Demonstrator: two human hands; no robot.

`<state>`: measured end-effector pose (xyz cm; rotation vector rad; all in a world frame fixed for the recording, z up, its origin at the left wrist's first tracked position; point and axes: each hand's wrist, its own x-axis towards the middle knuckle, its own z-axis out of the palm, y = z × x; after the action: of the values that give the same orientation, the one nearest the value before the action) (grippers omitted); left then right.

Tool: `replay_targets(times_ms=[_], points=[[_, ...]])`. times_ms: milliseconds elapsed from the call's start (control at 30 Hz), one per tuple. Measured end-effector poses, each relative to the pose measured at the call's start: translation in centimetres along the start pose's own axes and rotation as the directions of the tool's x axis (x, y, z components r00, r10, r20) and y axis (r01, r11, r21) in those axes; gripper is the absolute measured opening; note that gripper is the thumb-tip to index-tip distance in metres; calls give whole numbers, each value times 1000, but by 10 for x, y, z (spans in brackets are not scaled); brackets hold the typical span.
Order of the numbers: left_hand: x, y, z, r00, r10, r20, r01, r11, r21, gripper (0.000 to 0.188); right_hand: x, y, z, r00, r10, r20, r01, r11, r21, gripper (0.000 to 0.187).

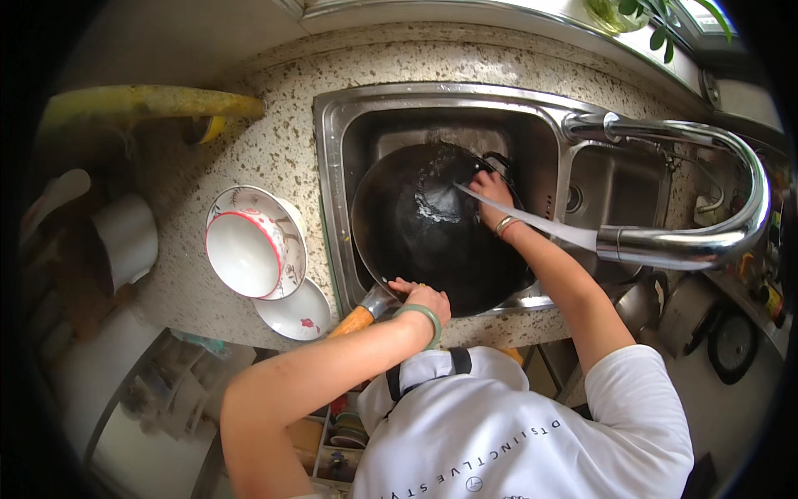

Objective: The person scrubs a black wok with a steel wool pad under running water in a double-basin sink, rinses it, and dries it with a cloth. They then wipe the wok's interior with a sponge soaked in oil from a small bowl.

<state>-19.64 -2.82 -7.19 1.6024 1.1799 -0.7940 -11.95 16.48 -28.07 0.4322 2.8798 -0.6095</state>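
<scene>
A large dark wok [416, 241] lies in the left basin of a steel sink [328, 166], with water pooled and splashing inside it. Its wooden handle [352, 322] points toward the near left. My left hand [424, 301], a green bangle at its wrist, is closed over the wok's near rim beside the handle joint. On the far right side, my right hand [492, 198] has its fingers curled at the rim, close to the small loop handle [496, 162]; the palm side is hidden. A water stream [532, 218] from the chrome faucet [632, 245] crosses my right hand into the wok.
Stacked bowls [243, 254] and a white saucer [295, 312] stand on the speckled counter [191, 175] left of the sink. The faucet arches over the second basin [619, 187]. Pots and a lid [731, 345] are at the right; a plant [661, 37] is at the far right.
</scene>
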Motion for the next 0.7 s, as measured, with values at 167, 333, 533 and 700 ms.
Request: replay_targets(times_ms=[167,333,533,700], points=[[4,5,0,999,32,-21,-32,999,-10,57,-40,-40,-7,966,-15,259,-57,962,267,22],[3,10,4,999,17,-46,-17,1000,1,54,-12,-15,34,993,-116,0,115,993,33,19],[2,13,14,991,-62,-115,63,998,3,54,43,-9,7,983,-103,-149,97,994,-48,25],[16,17,21,994,-60,-97,59,998,-8,54,-7,-79,36,982,62,-176,1,941,338,23]])
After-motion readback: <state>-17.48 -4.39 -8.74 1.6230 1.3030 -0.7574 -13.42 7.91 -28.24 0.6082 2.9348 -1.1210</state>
